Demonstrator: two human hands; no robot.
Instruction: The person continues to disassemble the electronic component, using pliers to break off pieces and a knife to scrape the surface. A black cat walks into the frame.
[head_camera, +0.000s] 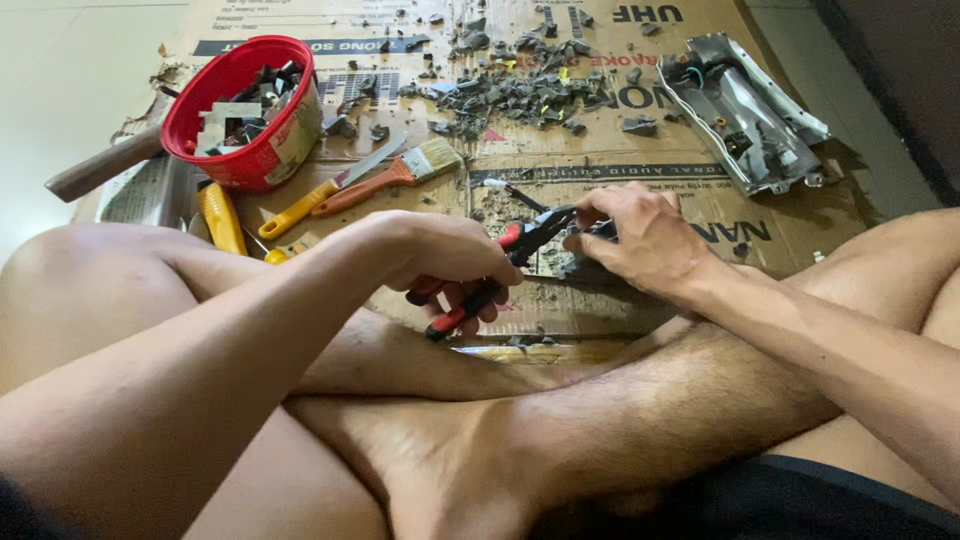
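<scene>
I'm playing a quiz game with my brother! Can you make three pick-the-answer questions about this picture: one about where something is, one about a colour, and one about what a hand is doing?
1. Where is the paintbrush?
A. Inside the bucket
B. On the cardboard, right of the bucket
C. In the right hand

2. What colour is the bucket?
A. Red
B. Blue
C. Green

3. What is the left hand doing?
A. Resting open on a knee
B. Holding a hammer
C. Gripping red-and-black pliers

Answers:
1. B, the brush lies flat on the cardboard beside the bucket.
2. A, its rim and wall are red.
3. C, the fingers wrap the pliers' handles, while the right hand holds a small piece at the tip.
</scene>
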